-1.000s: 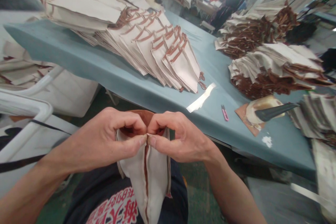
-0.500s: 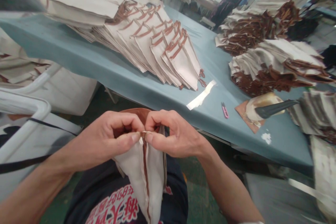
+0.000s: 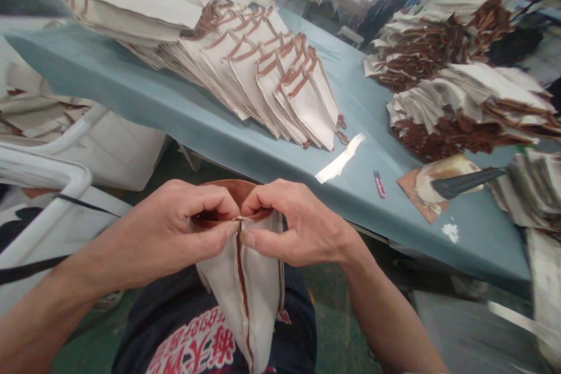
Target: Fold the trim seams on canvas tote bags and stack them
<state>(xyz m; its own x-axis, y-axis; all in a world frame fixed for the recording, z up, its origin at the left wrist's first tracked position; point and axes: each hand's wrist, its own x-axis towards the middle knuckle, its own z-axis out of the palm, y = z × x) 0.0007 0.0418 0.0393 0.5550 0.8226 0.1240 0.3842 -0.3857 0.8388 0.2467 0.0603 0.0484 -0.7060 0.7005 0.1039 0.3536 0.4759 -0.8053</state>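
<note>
A cream cloth bag [image 3: 254, 280] with a brown seam down its middle and a brown lining hangs over my lap. My left hand [image 3: 175, 234] pinches its top edge on the left of the seam, fingers curled into the opening. On the other side my right hand [image 3: 289, 225] pinches the same edge, thumb tips almost touching. Both hands are closed on the cloth, below the near edge of the blue table [image 3: 175, 117].
A fanned row of finished cream bags [image 3: 267, 76] lies on the table's left. Heaps of cream and brown pieces [image 3: 456, 105] lie at the right. A white strip [image 3: 339, 159], a pink cutter [image 3: 379, 183] and a dark blade [image 3: 464, 181] on a board lie near the edge. White bins [image 3: 65, 169] stand at left.
My hands stay pinched on the bag's top edge and have shifted only slightly. The bag's lower part swung a little. The view has drifted a bit.
</note>
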